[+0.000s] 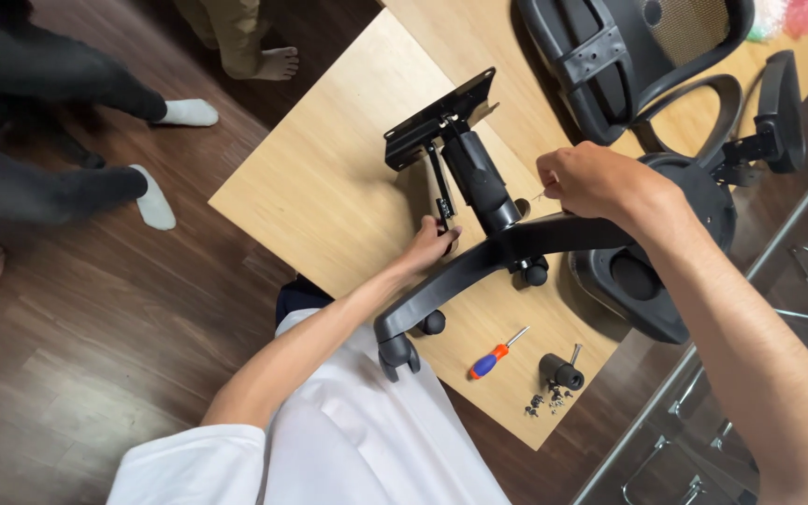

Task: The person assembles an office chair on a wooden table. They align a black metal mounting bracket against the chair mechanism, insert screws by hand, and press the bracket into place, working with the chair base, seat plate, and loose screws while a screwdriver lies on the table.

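Observation:
A black office-chair base (479,257) lies on a light wooden table (329,196), its gas cylinder (474,173) pointing up to a black metal seat plate (441,117). My left hand (430,245) grips the lever and base arm beside the cylinder. My right hand (591,180) is closed around a small thin metal piece just right of the cylinder, above the base hub.
A red-and-blue screwdriver (496,353), a loose caster (563,371) and several small screws (546,402) lie near the table's front edge. The chair seat (652,299), backrest (628,51) and armrest (778,108) lie right. Other people's legs (67,122) stand left on the wood floor.

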